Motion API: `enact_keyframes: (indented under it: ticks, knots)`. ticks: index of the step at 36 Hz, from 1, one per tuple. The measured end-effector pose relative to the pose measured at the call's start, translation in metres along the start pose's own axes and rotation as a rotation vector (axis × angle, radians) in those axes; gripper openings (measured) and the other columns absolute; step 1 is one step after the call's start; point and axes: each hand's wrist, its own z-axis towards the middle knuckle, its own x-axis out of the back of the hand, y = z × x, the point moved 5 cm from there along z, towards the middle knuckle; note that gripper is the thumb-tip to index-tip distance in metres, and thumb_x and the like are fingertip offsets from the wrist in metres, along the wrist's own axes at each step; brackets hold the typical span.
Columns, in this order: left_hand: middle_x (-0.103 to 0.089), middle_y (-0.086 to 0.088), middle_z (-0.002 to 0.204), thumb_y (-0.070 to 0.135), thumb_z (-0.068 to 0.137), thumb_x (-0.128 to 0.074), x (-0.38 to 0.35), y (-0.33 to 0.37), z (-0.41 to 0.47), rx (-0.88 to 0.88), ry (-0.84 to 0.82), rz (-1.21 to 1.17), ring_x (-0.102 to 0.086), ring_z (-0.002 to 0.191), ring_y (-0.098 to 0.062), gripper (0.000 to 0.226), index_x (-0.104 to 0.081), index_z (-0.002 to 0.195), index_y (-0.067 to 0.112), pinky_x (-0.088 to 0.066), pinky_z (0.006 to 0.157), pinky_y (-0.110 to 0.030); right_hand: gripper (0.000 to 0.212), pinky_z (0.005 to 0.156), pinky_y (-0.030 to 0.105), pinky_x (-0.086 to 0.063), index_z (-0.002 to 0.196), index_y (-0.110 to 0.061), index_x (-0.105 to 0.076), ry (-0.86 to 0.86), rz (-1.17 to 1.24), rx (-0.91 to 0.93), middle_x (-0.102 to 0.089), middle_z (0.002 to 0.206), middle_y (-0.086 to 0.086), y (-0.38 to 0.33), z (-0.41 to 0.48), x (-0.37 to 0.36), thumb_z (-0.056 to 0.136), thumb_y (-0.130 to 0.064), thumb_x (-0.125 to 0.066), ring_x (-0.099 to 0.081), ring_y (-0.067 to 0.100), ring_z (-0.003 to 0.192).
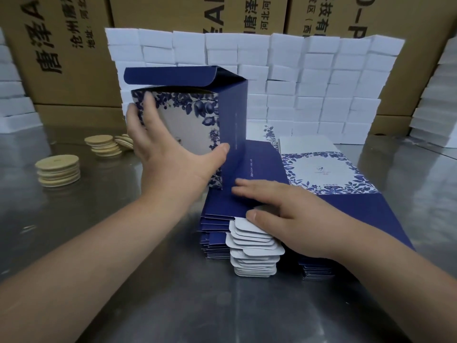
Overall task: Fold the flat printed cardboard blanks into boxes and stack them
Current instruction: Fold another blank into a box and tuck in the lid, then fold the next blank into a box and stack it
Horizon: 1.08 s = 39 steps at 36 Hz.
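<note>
On the steel table (118,248), cartons (74,60) behind, my left hand (170,159) clasps the upright box (190,120), right hand (296,219) flat-fingered on blanks (366,209).

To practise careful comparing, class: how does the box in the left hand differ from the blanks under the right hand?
The box is held upright and opened out, its top flap raised; the blanks lie flat in a stack. The left hand grips the box across its floral face; the right hand rests flat on the blanks. Both share the blue and white floral print.
</note>
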Motion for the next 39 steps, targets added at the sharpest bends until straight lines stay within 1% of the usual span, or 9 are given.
enact_keyframes:
  ticks: [3, 7, 12, 19, 25, 31, 35, 37, 39]
  knots:
    - [0.005, -0.004, 0.155, 0.049, 0.062, -0.077, 0.009, -0.014, 0.014, 0.053, 0.070, 0.033, -0.012, 0.141, -0.026, 0.115, -0.003, 0.148, 0.026, -0.019, 0.111, -0.035, 0.043, 0.102, 0.000, -0.005, 0.135, -0.041, -0.045, -0.038, -0.022, -0.013, -0.031, 0.134, -0.036, 0.000, 0.001, -0.001, 0.092, -0.039, -0.047, -0.013, -0.032, 0.114]
    - [0.006, -0.008, 0.155, 0.048, 0.067, -0.076, 0.021, -0.027, 0.034, 0.108, 0.177, 0.025, -0.012, 0.141, -0.028, 0.112, -0.003, 0.149, 0.024, -0.018, 0.099, -0.027, 0.049, 0.113, 0.021, 0.004, 0.141, -0.043, -0.035, -0.087, -0.089, -0.028, -0.021, 0.150, -0.028, -0.001, 0.002, -0.006, 0.092, -0.047, -0.038, -0.004, -0.017, 0.131]
    - [0.004, -0.012, 0.154, 0.051, 0.067, -0.073, 0.018, -0.018, 0.062, 0.061, 0.268, -0.014, -0.013, 0.140, -0.025, 0.110, -0.006, 0.149, 0.020, -0.016, 0.097, -0.021, 0.064, 0.107, 0.019, 0.015, 0.146, -0.048, -0.011, -0.139, -0.227, -0.059, 0.006, 0.158, -0.016, 0.002, 0.002, -0.013, 0.085, -0.062, -0.024, 0.014, 0.002, 0.142]
    - [0.006, -0.012, 0.155, 0.051, 0.067, -0.074, -0.017, 0.016, 0.111, -0.063, 0.240, -0.072, -0.011, 0.141, -0.026, 0.109, -0.008, 0.148, 0.020, -0.016, 0.096, -0.018, 0.066, 0.106, 0.015, 0.003, 0.146, -0.047, -0.015, -0.132, -0.234, -0.059, -0.002, 0.157, -0.019, 0.002, 0.003, -0.010, 0.084, -0.065, -0.027, 0.004, -0.001, 0.142]
    - [0.002, -0.009, 0.155, 0.057, 0.066, -0.071, -0.057, 0.021, 0.149, -0.035, 0.180, -0.012, -0.016, 0.139, -0.032, 0.108, -0.010, 0.148, 0.022, -0.029, 0.109, -0.040, 0.066, 0.107, 0.017, 0.009, 0.147, -0.045, -0.010, -0.134, -0.252, -0.030, 0.003, 0.158, -0.017, 0.000, 0.002, -0.011, 0.086, -0.066, -0.026, 0.008, -0.002, 0.141]
    - [-0.001, -0.007, 0.155, 0.059, 0.065, -0.070, -0.096, 0.016, 0.180, -0.001, 0.169, 0.037, -0.021, 0.136, -0.033, 0.104, -0.015, 0.147, 0.023, -0.031, 0.106, -0.042, 0.066, 0.103, 0.016, 0.017, 0.145, -0.050, -0.006, -0.139, -0.225, -0.045, 0.011, 0.156, -0.020, 0.003, 0.005, -0.013, 0.085, -0.068, -0.027, 0.016, -0.004, 0.140]
    - [-0.004, -0.008, 0.155, 0.062, 0.063, -0.068, -0.102, 0.002, 0.215, -0.007, 0.204, 0.129, -0.022, 0.135, -0.035, 0.105, -0.016, 0.146, 0.023, -0.033, 0.105, -0.051, 0.075, 0.101, 0.015, 0.020, 0.144, -0.054, -0.004, -0.152, -0.260, -0.022, 0.011, 0.157, -0.019, 0.002, 0.009, -0.016, 0.075, -0.082, -0.008, 0.016, -0.002, 0.141]
    - [-0.005, -0.008, 0.155, 0.064, 0.062, -0.067, -0.099, -0.009, 0.235, -0.004, 0.232, 0.179, -0.021, 0.136, -0.037, 0.106, -0.017, 0.146, 0.023, -0.033, 0.104, -0.053, 0.078, 0.111, 0.015, -0.003, 0.135, -0.058, -0.033, -0.043, -0.382, -0.008, -0.025, 0.155, -0.013, -0.001, 0.011, -0.015, 0.074, -0.078, 0.011, -0.020, 0.004, 0.142]
    - [-0.006, -0.008, 0.155, 0.066, 0.060, -0.066, -0.096, -0.022, 0.250, 0.015, 0.249, 0.215, -0.021, 0.135, -0.037, 0.106, -0.018, 0.145, 0.024, -0.033, 0.103, -0.055, 0.081, 0.089, 0.016, -0.048, 0.107, -0.056, -0.063, 0.112, -0.475, -0.051, -0.066, 0.118, -0.014, 0.002, 0.012, -0.008, 0.089, -0.057, 0.017, -0.062, 0.003, 0.109]
